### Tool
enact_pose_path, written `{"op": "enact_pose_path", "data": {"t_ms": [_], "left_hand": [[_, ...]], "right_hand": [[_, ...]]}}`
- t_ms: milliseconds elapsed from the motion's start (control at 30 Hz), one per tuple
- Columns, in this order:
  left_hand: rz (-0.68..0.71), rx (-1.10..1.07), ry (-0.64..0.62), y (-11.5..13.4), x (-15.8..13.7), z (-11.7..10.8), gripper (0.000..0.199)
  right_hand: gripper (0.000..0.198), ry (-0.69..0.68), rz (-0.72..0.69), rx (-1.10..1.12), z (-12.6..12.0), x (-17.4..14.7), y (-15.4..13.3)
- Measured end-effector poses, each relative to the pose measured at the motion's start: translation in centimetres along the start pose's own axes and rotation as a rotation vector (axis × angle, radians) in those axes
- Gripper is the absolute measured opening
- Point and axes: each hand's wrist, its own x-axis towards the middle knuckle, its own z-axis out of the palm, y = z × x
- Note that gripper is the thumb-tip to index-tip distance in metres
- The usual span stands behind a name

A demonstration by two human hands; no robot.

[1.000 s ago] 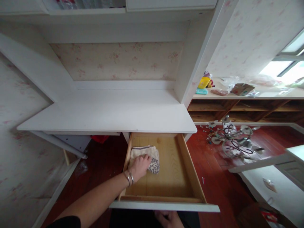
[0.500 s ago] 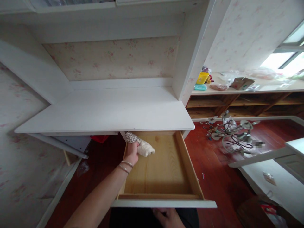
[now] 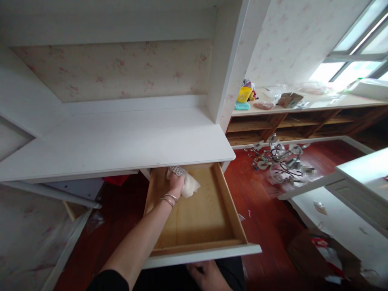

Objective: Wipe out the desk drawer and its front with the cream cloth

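A pale cloth with a grey leopard-like pattern on one part (image 3: 190, 186) is bunched under my left hand (image 3: 176, 182). My fingers are closed round it, pressing it on the bottom near the back left of a pulled-out wooden drawer (image 3: 200, 218). The drawer has a white front (image 3: 206, 255) and sits beneath a white desk (image 3: 145, 141). Below the drawer front, by my dark-clothed lap, is my right hand (image 3: 207, 275). Its fingers look curled; their tips are partly hidden, so I cannot make out what they hold, if anything.
On the red floor to the right lies a chandelier (image 3: 281, 159) with loose parts. Behind it runs a low shelf unit (image 3: 257, 126) with a yellow container (image 3: 244, 95) and bags on top. White furniture (image 3: 357, 194) and an opened cardboard box (image 3: 303, 250) stand at right.
My left hand has moved the cloth from the drawer's left side wall a little inward along the bottom. The view has turned to the right. My right hand stays below the drawer front.
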Motion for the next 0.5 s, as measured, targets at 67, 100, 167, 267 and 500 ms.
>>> {"op": "enact_pose_path", "data": {"t_ms": [67,100,167,267,500], "left_hand": [[0.037,0.023,-0.05,1.2,-0.6,1.9,0.027],[0.065,0.033,-0.079,1.8,-0.9,2.8,0.027],[0.14,0.05,-0.144,3.4,-1.5,4.8,0.029],[0.274,0.056,-0.242,5.8,-2.5,7.2,0.039],[0.535,0.252,-0.477,8.7,-4.8,7.8,0.068]], "right_hand": [[0.044,-0.025,0.013,0.001,-0.2,0.0,0.0],[0.044,-0.037,0.021,-0.003,-0.3,0.1,-0.1],[0.043,-0.048,0.024,-0.01,-0.5,0.1,-0.2],[0.038,-0.041,0.017,-0.013,-0.7,-0.1,-0.5],[0.034,-0.022,0.001,0.0,-0.8,-0.3,-0.7]]}}
